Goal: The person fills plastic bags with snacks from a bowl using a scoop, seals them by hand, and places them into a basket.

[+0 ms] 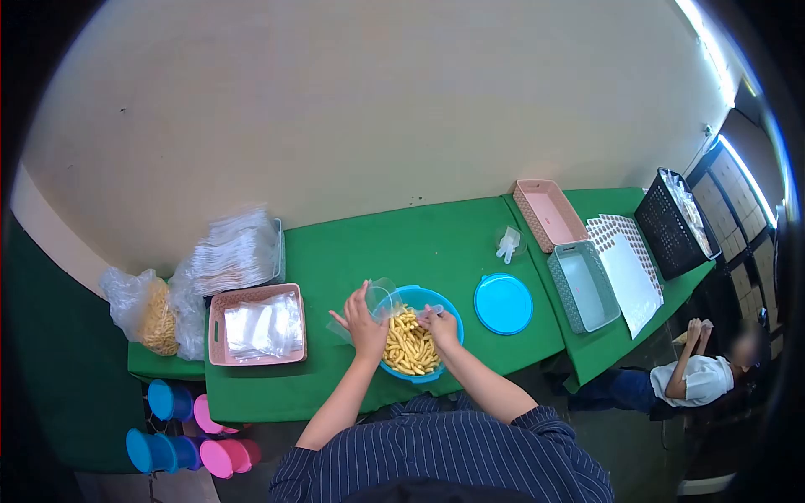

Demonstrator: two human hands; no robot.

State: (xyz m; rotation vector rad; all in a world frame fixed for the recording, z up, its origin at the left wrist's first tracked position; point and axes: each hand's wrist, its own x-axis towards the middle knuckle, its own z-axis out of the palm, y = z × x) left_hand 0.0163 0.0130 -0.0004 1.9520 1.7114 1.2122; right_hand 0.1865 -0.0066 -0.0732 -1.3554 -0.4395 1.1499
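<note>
One blue tub [425, 296] stood on the green-covered desk [360, 243], close to the person's side, and many yellow snack sticks [407, 346] lay inside it. Both hands of the person were at this tub, apart from each other. The right hand [441, 328] was closed on a clear scoop [431, 310], over the tub's right part. The left hand [367, 325] was at the tub's left rim, with its fingers spread, and it touched a clear cup [383, 295]; how firmly it gripped the cup could not be told.

Just to the right of the tub, a round blue lid [503, 303] lay flat. Well to the right of the tub were a pink tray [553, 216], a grey basket [585, 285] and a tall black basket [658, 228] with packets inside. To the left of the tub, a low pink basket [216, 331] carried clear plastic bags [264, 325]. Farther left of the tub stood a transparent sack [158, 323] with yellowish pieces. Far to the tub's right was another person [703, 379] in a white top.
</note>
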